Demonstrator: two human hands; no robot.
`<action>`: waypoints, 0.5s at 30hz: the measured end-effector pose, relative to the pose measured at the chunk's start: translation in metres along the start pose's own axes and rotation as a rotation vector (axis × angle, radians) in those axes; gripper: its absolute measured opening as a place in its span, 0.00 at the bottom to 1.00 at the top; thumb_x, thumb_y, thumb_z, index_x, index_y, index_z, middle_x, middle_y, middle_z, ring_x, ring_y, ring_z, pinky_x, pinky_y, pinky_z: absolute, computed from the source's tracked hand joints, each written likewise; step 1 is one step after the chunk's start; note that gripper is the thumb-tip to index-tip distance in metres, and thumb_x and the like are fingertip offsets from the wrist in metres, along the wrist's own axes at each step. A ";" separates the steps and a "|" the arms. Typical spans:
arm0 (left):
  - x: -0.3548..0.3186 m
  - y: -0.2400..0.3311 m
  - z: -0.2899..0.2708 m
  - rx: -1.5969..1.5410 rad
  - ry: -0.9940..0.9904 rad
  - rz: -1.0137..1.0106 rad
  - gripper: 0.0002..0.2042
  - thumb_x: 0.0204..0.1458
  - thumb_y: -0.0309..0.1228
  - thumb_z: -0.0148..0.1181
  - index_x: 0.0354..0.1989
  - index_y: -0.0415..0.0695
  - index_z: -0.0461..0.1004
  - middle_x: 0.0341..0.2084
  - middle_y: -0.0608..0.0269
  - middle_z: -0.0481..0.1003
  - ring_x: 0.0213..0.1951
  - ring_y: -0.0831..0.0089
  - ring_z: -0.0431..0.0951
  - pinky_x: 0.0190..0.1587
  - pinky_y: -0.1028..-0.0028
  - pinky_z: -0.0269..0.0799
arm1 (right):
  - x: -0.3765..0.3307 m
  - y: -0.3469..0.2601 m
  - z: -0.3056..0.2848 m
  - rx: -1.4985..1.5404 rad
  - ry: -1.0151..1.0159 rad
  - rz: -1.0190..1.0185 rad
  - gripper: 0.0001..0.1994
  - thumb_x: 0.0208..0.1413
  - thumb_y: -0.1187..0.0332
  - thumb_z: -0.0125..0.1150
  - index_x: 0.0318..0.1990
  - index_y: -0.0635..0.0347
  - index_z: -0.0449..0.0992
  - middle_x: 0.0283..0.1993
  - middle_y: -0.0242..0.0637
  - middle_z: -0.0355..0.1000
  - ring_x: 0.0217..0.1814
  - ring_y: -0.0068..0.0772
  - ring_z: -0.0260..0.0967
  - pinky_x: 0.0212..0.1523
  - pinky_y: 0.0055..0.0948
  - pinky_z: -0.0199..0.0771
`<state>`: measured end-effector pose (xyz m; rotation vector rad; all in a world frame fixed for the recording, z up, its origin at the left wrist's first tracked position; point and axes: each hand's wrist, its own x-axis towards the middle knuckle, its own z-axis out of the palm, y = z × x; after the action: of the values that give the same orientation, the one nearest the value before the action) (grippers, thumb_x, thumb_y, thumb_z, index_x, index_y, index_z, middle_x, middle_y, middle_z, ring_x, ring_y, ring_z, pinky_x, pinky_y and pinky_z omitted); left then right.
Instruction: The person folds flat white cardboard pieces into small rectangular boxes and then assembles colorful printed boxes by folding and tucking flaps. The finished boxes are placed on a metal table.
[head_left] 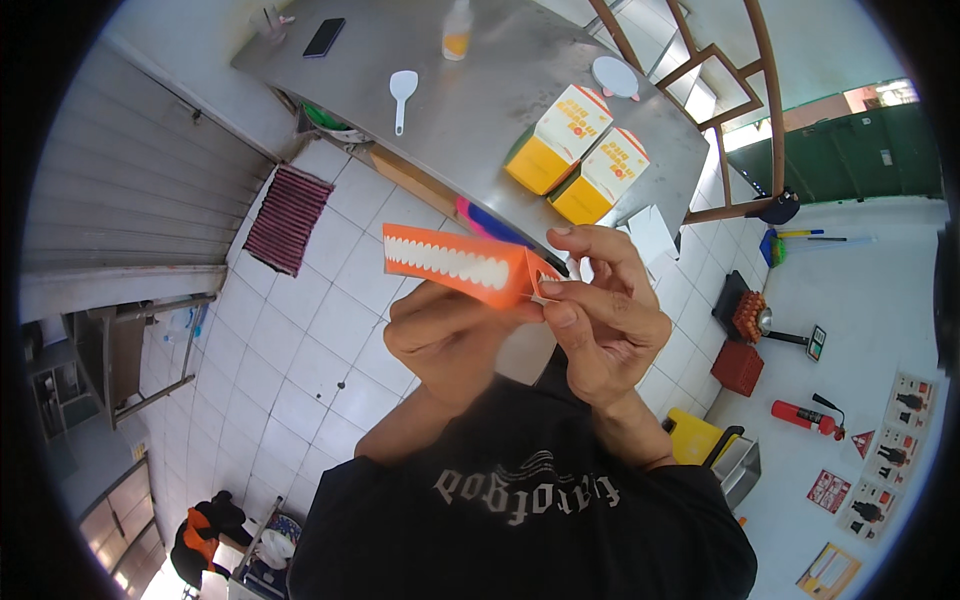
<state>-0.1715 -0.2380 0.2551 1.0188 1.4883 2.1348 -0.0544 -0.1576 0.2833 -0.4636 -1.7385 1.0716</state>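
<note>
An orange folded cardboard piece [450, 262], printed with a row of white tooth shapes, is held up in front of my chest. My left hand [440, 335] grips it from below, fingers curled under the long side. At its right end my right hand [610, 318] pinches a small folded flap between thumb and fingers. Part of that end is hidden behind my fingers. Beyond my hands, two yellow-and-white cartons [557, 137] stand side by side on the steel table [350, 85].
On the table lie a white rice paddle [402, 95], a phone [324, 38], a bottle [457, 30] and a round white lid [614, 77]. White card [650, 240] sits at its near right edge. A striped mat [288, 220] covers some floor tiles. A fire extinguisher [808, 418] is at the right wall.
</note>
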 end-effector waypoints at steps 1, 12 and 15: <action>0.000 -0.002 -0.001 -0.025 0.000 0.002 0.12 0.36 0.15 0.79 0.32 0.33 0.86 0.33 0.53 0.85 0.33 0.70 0.85 0.38 0.75 0.79 | 0.002 0.002 -0.002 -0.009 -0.012 -0.012 0.10 0.51 0.76 0.73 0.41 0.63 0.88 0.53 0.50 0.78 0.55 0.45 0.73 0.55 0.39 0.71; -0.020 -0.016 0.052 0.000 0.047 0.049 0.11 0.35 0.19 0.81 0.29 0.35 0.86 0.32 0.55 0.86 0.32 0.70 0.85 0.35 0.75 0.79 | 0.004 0.019 -0.062 0.034 -0.084 -0.011 0.09 0.51 0.76 0.73 0.41 0.64 0.88 0.52 0.47 0.79 0.50 0.43 0.76 0.50 0.35 0.74; -0.029 -0.015 0.078 0.013 0.078 0.148 0.11 0.34 0.21 0.82 0.26 0.36 0.86 0.32 0.55 0.86 0.33 0.69 0.86 0.35 0.75 0.79 | 0.008 0.024 -0.098 0.119 -0.175 -0.021 0.10 0.50 0.77 0.74 0.42 0.64 0.88 0.52 0.47 0.79 0.49 0.42 0.77 0.48 0.34 0.75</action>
<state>-0.0969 -0.1987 0.2459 1.0938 1.5066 2.2937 0.0250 -0.0956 0.2781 -0.2841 -1.8150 1.2230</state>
